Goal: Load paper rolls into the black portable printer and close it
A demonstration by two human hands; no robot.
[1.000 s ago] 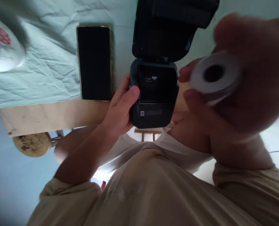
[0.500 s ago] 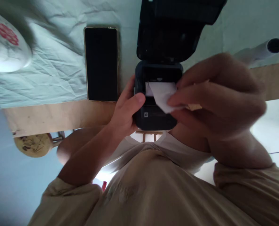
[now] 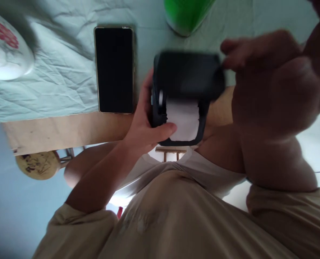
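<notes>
Left hand wraps small black printer at desk edge, thumb pinning white paper. Right hand, blurred, fingers curled over printer lid. Phone just beside.

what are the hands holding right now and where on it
The left hand grips the black printer by its side, thumb on the paper. The right hand touches its lid's edge.

**Blurred, hidden and cut off**

The printer lid and the right hand are motion-blurred; their contact cannot be judged. The lid hides the paper roll. The green container and white bowl are cropped at the upper edges
</notes>
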